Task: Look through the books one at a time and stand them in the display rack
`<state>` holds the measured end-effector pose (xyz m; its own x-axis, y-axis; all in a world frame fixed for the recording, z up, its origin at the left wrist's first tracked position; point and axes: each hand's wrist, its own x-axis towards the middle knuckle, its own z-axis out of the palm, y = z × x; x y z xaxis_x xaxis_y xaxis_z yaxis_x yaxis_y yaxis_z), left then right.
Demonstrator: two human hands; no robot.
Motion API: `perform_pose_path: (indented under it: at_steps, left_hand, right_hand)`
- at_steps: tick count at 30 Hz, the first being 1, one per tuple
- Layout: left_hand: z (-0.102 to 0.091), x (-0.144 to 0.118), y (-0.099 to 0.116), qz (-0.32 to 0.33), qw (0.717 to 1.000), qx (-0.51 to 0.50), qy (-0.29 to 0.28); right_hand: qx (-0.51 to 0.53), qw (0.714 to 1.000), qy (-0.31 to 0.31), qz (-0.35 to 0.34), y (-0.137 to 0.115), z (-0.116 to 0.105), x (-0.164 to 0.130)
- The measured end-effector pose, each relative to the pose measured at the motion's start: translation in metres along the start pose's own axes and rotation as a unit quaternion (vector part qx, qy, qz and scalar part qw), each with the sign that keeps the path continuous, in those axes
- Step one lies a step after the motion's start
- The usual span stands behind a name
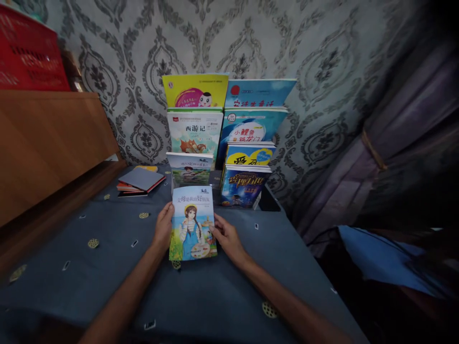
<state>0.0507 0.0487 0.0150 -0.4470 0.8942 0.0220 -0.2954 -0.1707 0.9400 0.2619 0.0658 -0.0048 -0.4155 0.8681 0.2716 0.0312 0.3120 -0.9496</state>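
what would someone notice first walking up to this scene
The eye goes to the book with a girl in a blue dress on its cover, lying on the blue tablecloth and held at its edges by the left hand and right hand. Right behind it, a stepped rack of bright children's books climbs against the patterned wallpaper. A small stack of flat books lies off to the left.
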Motion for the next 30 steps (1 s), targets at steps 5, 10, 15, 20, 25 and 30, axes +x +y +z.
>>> perform_pose_path:
  at_steps: [5, 10, 15, 20, 25, 30]
  left_hand:
    - [0.0, 0.02, 0.016, 0.036, 0.999, -0.012, 0.018]
    - [0.009, 0.039, 0.032, 0.086, 0.996, -0.002, -0.009]
    - [0.017, 0.058, 0.039, 0.119, 0.993, -0.012, -0.008]
    - [0.022, 0.072, 0.045, 0.142, 0.989, 0.015, -0.024]
    - [0.028, 0.085, 0.056, 0.169, 0.984, 0.029, -0.044]
    - [0.039, 0.104, 0.071, 0.22, 0.974, 0.033, -0.034]
  right_hand:
    - [-0.076, 0.996, 0.038, -0.028, -0.011, 0.003, 0.024]
    - [-0.095, 0.993, 0.051, -0.058, -0.017, 0.003, 0.044]
    - [-0.081, 0.991, 0.069, -0.076, -0.026, -0.001, 0.064]
    - [-0.094, 0.989, 0.072, -0.089, -0.037, -0.006, 0.076]
    - [-0.09, 0.988, 0.065, -0.106, -0.046, -0.011, 0.09]
    - [-0.152, 0.977, 0.081, -0.124, -0.06, -0.016, 0.113]
